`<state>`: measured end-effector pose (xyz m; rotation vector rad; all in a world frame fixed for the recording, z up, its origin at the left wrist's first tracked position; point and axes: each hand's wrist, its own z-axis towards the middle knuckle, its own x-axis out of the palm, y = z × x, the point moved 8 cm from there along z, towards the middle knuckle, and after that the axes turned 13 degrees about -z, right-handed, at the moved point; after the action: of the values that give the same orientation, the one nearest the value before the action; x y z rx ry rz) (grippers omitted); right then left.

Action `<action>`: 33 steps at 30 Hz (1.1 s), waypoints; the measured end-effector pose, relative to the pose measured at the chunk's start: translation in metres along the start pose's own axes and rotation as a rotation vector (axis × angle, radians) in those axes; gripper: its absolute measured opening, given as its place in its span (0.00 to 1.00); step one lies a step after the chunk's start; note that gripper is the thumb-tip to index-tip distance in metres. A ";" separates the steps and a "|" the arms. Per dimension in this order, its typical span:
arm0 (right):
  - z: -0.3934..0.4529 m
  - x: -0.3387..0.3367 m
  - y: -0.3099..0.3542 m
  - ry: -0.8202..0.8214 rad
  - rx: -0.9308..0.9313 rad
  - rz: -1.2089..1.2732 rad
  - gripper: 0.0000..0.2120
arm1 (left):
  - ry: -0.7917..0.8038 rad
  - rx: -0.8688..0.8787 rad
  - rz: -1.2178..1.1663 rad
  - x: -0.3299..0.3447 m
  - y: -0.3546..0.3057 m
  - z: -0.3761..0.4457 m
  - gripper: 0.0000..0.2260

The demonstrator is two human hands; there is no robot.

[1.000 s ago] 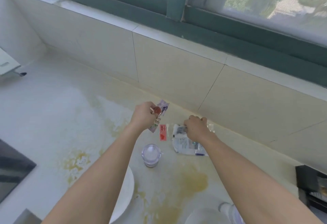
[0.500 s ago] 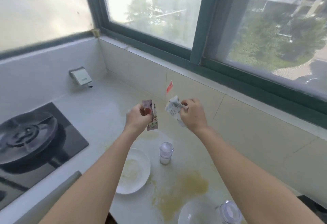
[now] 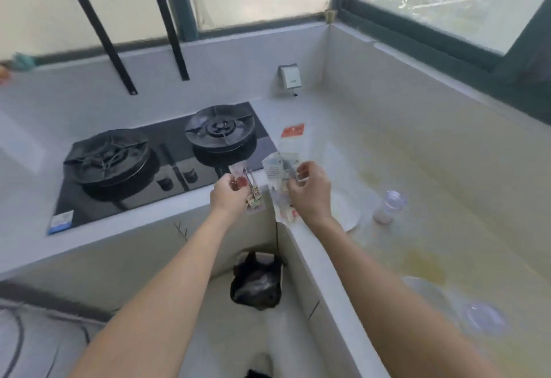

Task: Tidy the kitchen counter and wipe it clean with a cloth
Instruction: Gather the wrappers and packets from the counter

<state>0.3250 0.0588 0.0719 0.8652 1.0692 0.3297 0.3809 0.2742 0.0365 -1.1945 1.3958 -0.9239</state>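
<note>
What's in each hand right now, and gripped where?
Left hand pinches a small packet near its upper end. Right hand grips crumpled wrappers by their right edge.

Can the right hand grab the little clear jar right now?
Probably not yet: the right hand is full of wrappers. The jar stands close beside it on the counter, nothing between.

Both wrappers, earlier on the counter (image 3: 387,150), now lifted above its corner.

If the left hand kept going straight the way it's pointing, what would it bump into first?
Probably the stove. The left hand, holding a small wrapper, points over the counter edge toward its knobs, though depth is hard to judge.
</note>
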 end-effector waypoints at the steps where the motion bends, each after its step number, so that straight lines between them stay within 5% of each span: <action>1: -0.012 0.016 -0.006 0.035 0.026 -0.014 0.06 | -0.007 -0.031 0.011 -0.008 0.014 -0.001 0.05; 7: -0.089 0.148 -0.073 0.263 0.199 -0.066 0.09 | -0.037 -0.355 -0.107 -0.038 0.191 0.022 0.11; 11: -0.126 0.246 -0.161 0.267 0.430 -0.050 0.06 | -0.058 -0.502 -0.193 -0.029 0.307 0.038 0.05; 17: -0.155 0.373 -0.298 0.182 0.682 -0.035 0.04 | -0.085 -0.599 -0.180 0.001 0.479 0.086 0.08; 23: -0.165 0.485 -0.384 0.234 0.645 -0.043 0.07 | -0.053 -0.601 -0.224 0.047 0.617 0.127 0.06; 28: -0.202 0.511 -0.413 0.534 0.675 -0.147 0.22 | 0.123 -0.703 -0.136 0.058 0.645 0.114 0.35; 30: -0.211 0.487 -0.404 0.570 0.679 -0.166 0.19 | 0.143 -0.723 -0.108 0.050 0.628 0.103 0.34; 33: -0.200 0.440 -0.361 0.556 0.631 -0.166 0.15 | 0.169 -0.689 -0.075 0.037 0.565 0.097 0.18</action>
<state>0.3016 0.1928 -0.5163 1.2701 1.8054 0.0827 0.3754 0.3624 -0.5311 -1.7117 1.8991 -0.6102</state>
